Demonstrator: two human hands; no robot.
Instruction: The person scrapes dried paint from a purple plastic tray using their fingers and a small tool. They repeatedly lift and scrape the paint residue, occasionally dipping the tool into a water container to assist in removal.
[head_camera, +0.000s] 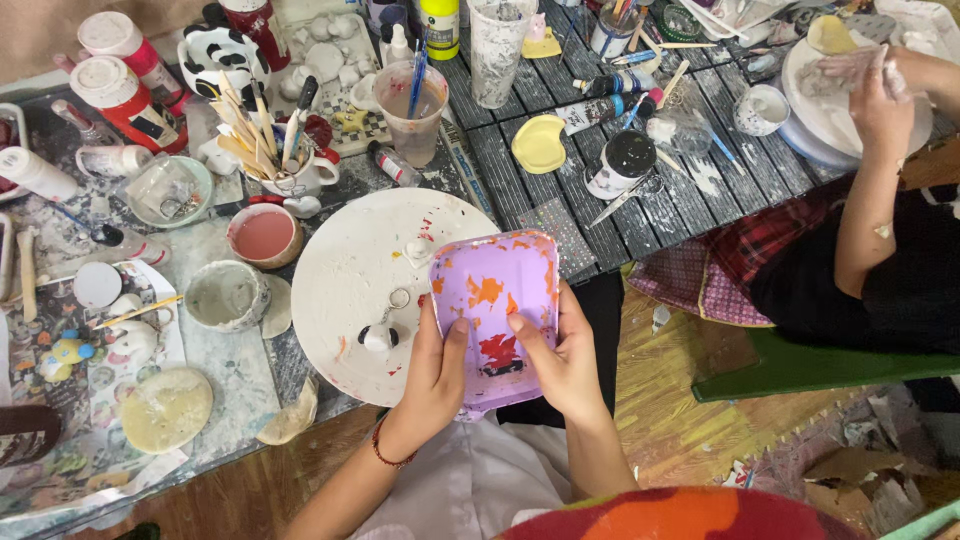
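Note:
Both my hands hold a purple rectangular tray (495, 300) marked with orange and red patches, above my lap at the table's near edge. My left hand (432, 385) grips its lower left side, thumb on the inside face. My right hand (562, 365) grips the lower right side, thumb also resting inside. A red bracelet circles my left wrist. Just left of the tray lies a round white board (350, 270) with a small white figure on a key ring (380, 335) and a tiny white lump on it.
The paint-stained table carries a pink-filled bowl (262, 235), a grey cup (227, 295), a mug of brushes (290, 170), a cup of murky water (412, 110), paint bottles and a yellow lid (539, 143). Another person's arm (870, 170) works at a white turntable on the right.

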